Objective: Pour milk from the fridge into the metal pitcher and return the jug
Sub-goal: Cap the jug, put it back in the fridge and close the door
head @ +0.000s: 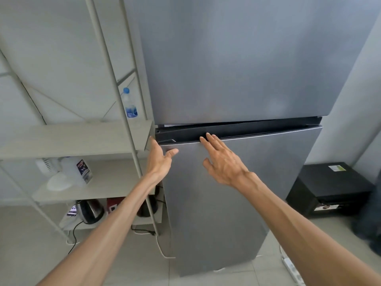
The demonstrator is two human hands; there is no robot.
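Note:
A tall grey two-door fridge [247, 69] fills the middle of the view, both doors closed. Its lower door [237, 193] has a dark recessed handle strip [237, 132] along the top edge. My left hand [159, 159] is open at the door's top left corner, thumb against the front, fingers around the side edge. My right hand [221, 159] is open and flat on the door front, fingertips reaching the handle strip. No milk jug or metal pitcher is in view.
A white metal shelf rack [72, 139] stands left of the fridge, with a water bottle [129, 105], a white fan and plastic jug, and kettles [90, 211] lower down. A black box [329, 188] sits on the floor to the right. Cables and a power strip [292, 271] lie on the floor.

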